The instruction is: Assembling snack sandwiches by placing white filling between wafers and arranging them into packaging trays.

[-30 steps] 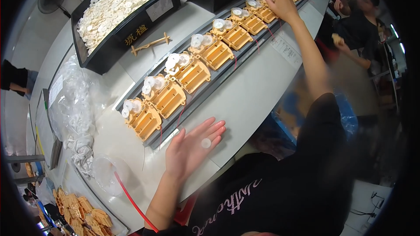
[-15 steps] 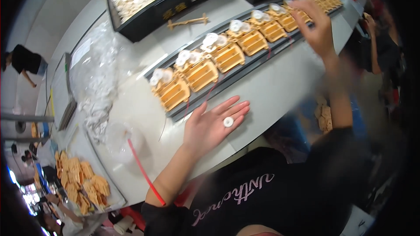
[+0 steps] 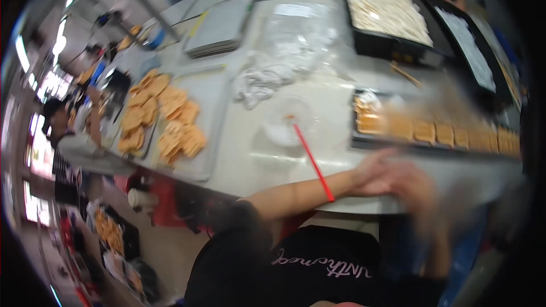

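Observation:
My left hand (image 3: 371, 171) is above the table's near edge, just below the row of tan plastic housings (image 3: 424, 132). My right hand (image 3: 414, 185) meets it there, over or against its fingers. Motion smears both hands, so their fingers and anything in them cannot be made out. The housings sit in a long dark holder (image 3: 364, 141), and white round parts (image 3: 369, 99) show at its left end. Left of my hands, a red tube (image 3: 313, 162) leads from a clear round plastic container (image 3: 289, 122) to beside my left forearm.
A black bin of small white pieces (image 3: 389, 14) stands at the back right, beside another dark bin (image 3: 466, 45). Crumpled clear plastic bags (image 3: 284, 51) lie mid-table. Trays with tan plastic parts (image 3: 179, 119) and stacked grey trays (image 3: 219, 25) are at left. A person (image 3: 85, 131) works farther left.
The view has swung left, bringing the trays of tan parts nearer the middle. My right hand has come back from the housing row to my left hand. The white ring on my left palm is hidden now.

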### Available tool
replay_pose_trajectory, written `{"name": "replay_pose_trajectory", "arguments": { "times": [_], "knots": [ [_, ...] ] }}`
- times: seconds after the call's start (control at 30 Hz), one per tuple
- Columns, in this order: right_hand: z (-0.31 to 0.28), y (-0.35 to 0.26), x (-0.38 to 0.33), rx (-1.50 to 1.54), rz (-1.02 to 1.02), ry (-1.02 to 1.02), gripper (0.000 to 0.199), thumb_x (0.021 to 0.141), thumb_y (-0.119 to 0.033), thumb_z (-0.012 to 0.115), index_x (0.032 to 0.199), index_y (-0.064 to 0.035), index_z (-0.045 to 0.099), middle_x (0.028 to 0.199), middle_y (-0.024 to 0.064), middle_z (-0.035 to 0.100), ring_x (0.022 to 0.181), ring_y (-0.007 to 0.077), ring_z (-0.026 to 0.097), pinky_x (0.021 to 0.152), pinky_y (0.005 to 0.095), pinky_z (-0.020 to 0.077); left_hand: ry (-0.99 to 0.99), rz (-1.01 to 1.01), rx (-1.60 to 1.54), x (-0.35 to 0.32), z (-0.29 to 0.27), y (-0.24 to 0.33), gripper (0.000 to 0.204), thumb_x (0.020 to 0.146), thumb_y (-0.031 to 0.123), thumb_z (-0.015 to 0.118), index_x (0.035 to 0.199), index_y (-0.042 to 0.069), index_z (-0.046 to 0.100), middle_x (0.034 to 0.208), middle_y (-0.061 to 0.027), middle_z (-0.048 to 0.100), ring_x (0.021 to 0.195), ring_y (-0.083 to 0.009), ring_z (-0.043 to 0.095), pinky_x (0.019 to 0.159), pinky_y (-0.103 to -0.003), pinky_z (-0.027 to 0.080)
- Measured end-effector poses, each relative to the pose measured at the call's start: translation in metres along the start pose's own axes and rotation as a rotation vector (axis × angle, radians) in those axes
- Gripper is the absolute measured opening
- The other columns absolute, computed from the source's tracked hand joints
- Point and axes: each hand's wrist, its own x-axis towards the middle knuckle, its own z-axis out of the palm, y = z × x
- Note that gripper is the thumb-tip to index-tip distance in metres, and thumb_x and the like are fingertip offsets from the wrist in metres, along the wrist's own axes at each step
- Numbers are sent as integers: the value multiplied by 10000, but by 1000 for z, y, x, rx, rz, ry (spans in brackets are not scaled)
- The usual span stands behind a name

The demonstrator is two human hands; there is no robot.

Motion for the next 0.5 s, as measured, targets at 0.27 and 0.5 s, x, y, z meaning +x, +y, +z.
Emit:
{"name": "replay_pose_trajectory", "arguments": {
  "times": [0.27, 0.5],
  "knots": [
    [-8, -32, 18, -52, 127, 15, 144, 705, 18, 673, 834, -19, 622, 839, 112, 601, 796, 316, 588, 675, 388, 474, -119, 42, 103, -8, 13, -3, 584, 931, 530, 413, 1284, 67, 455, 1150, -57, 578, 1025, -173, 560, 915, -318, 426],
    [-19, -19, 16, -109, 178, -65, 146, 717, 25, 663, 850, -8, 614, 873, 127, 611, 814, 320, 605, 691, 381, 486, -173, -1, 79, -1, 12, -1, 603, 945, 518, 377, 1345, 69, 425, 1161, -66, 577, 1032, -185, 557, 942, -340, 421]
  ]
}}
